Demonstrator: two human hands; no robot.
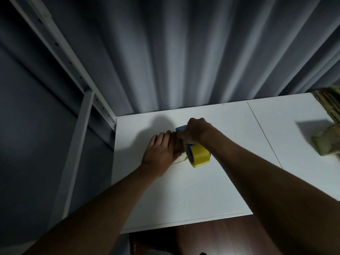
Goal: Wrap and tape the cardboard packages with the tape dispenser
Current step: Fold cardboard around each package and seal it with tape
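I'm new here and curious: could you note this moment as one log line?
left hand: holds down package | right hand: grips tape dispenser over it | table: more packages at right

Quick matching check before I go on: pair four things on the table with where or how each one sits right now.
Things:
1. left hand
2. right hand
3. yellow tape roll
4. taped package

States:
A. at the table's right edge, untouched
B. grips the tape dispenser
C. lies flat on the small package
D. on the dispenser, below the right hand

Pairs: 1-C, 2-B, 3-D, 4-A
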